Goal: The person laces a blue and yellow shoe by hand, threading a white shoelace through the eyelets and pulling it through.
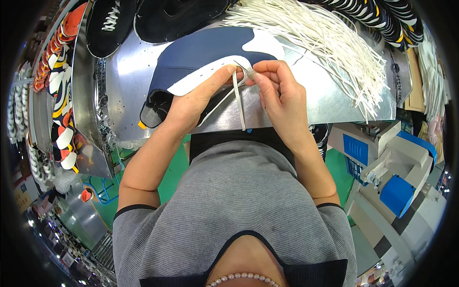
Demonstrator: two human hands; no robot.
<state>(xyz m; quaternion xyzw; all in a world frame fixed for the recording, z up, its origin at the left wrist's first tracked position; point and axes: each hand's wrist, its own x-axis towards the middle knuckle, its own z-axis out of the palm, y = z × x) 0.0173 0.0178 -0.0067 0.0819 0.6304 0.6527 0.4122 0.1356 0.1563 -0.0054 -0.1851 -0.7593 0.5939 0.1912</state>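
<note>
A navy shoe upper (201, 50) with a white eyelet strip (191, 81) lies on the metal table in front of me. My left hand (193, 100) is closed on the near edge of the upper, thumb pressed on the white strip. A flat white shoelace (240, 107) runs through the strip's end, and its two lengths hang toward the table's front edge. Close to that end, my right hand (284, 93) pinches the lace between thumb and fingers. Something small and greyish at those fingertips is too small to name.
A heap of loose white laces (330, 48) covers the table's far right. Black shoe uppers (179, 16) lie at the back left, and stacked dark uppers (382, 19) stand at the back right. A machine with blue covers (399, 193) is at the right, below table height.
</note>
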